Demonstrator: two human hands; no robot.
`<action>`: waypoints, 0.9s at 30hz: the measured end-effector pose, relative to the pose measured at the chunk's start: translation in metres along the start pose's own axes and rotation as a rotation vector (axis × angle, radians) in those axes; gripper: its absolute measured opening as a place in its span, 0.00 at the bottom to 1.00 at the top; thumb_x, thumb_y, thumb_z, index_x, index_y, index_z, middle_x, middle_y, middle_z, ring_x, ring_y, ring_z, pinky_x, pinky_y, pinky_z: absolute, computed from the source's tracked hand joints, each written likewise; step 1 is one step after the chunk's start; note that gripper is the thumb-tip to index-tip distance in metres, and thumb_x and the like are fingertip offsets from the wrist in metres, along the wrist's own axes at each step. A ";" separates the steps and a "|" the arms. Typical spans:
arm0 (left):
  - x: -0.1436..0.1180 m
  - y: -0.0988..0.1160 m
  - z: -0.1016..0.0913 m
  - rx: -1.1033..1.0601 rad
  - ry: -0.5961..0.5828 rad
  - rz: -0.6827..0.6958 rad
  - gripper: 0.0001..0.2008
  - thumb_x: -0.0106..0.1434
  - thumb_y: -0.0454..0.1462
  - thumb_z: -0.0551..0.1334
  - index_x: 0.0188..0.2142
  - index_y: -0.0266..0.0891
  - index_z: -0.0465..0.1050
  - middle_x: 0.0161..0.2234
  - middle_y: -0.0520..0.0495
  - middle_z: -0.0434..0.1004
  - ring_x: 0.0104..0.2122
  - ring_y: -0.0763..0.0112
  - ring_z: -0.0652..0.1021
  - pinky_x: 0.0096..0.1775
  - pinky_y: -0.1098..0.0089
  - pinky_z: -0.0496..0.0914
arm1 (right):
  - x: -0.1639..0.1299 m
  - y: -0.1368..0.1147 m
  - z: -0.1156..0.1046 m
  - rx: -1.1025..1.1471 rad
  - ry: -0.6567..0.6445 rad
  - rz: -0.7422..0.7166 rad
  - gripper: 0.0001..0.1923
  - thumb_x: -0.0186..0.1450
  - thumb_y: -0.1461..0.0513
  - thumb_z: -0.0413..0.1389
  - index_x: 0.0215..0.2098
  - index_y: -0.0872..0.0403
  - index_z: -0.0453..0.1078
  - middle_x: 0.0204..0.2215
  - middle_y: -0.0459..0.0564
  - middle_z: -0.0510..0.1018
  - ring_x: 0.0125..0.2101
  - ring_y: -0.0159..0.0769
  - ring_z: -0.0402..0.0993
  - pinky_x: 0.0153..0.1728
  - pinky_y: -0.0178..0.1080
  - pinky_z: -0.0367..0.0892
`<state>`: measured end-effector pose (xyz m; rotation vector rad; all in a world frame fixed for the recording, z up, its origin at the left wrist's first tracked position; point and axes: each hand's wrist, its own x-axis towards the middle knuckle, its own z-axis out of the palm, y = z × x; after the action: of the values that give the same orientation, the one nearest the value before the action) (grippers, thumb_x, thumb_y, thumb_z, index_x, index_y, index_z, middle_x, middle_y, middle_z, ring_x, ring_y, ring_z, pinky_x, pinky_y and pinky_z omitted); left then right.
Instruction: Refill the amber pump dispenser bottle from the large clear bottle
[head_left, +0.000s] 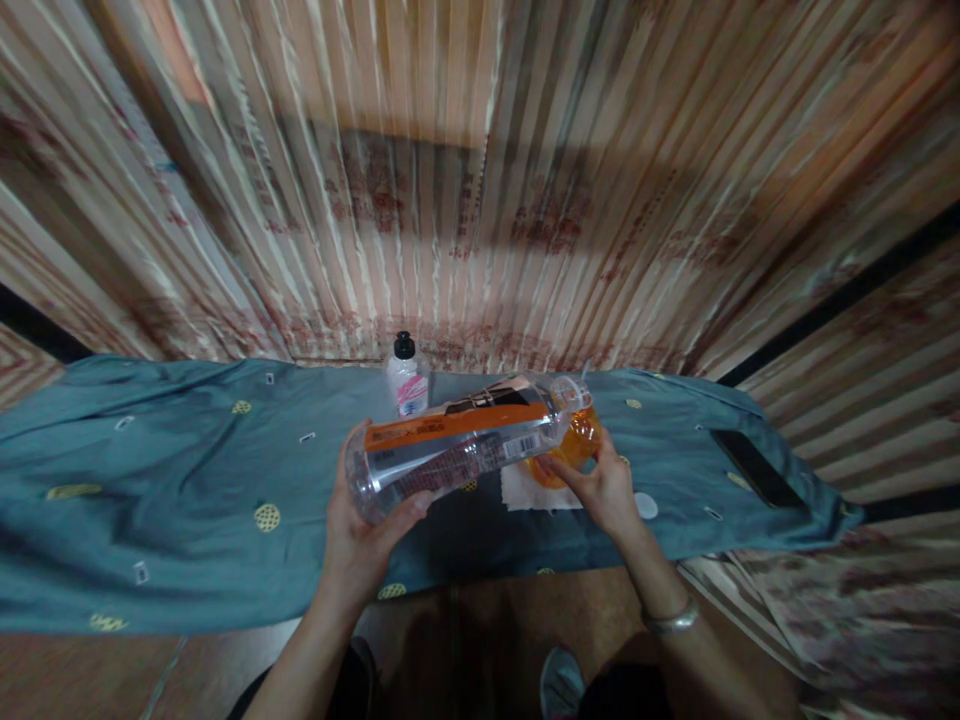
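Note:
My left hand (364, 530) is wrapped around the base end of a large clear plastic bottle (457, 440) with an orange, silver and black label. The bottle lies nearly level in the air, its narrow end pointing right and slightly up. At that end, my right hand (606, 487) grips a smaller clear container (581, 432) of orange liquid. The two touch or overlap in view; whether liquid flows between them I cannot tell. Beneath the container a white paper sheet (525, 490) is partly hidden. Just right of my right hand lies a round white disc (646, 505).
A small clear bottle with a black cap (408, 380) stands behind the large bottle. A dark phone (756, 468) lies at the right of the table, which wears a teal cloth (187, 450) with pineapple prints. Pleated curtains (450, 200) hang right behind it.

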<state>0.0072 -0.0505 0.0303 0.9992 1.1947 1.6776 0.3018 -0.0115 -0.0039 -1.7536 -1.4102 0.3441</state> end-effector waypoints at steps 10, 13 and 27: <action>-0.001 0.003 0.002 -0.005 0.017 -0.018 0.48 0.45 0.44 0.82 0.65 0.46 0.69 0.56 0.43 0.80 0.54 0.53 0.81 0.53 0.60 0.80 | 0.001 0.002 0.000 -0.007 -0.004 -0.007 0.47 0.54 0.37 0.65 0.61 0.56 0.70 0.47 0.62 0.88 0.46 0.60 0.86 0.44 0.53 0.79; -0.001 0.004 0.002 0.004 0.017 -0.014 0.48 0.45 0.45 0.82 0.65 0.45 0.69 0.55 0.43 0.81 0.54 0.54 0.82 0.54 0.59 0.79 | 0.000 0.002 -0.001 0.001 -0.014 -0.012 0.46 0.54 0.38 0.66 0.62 0.56 0.70 0.48 0.62 0.87 0.46 0.59 0.86 0.45 0.52 0.79; -0.001 0.004 0.001 0.001 0.005 -0.005 0.48 0.47 0.45 0.82 0.65 0.45 0.68 0.55 0.44 0.81 0.57 0.53 0.80 0.62 0.56 0.74 | -0.001 0.000 -0.002 -0.027 -0.004 -0.018 0.46 0.55 0.37 0.66 0.61 0.56 0.70 0.46 0.62 0.88 0.44 0.60 0.87 0.43 0.52 0.80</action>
<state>0.0082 -0.0520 0.0344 0.9924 1.2010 1.6769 0.3027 -0.0127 -0.0032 -1.7613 -1.4391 0.3209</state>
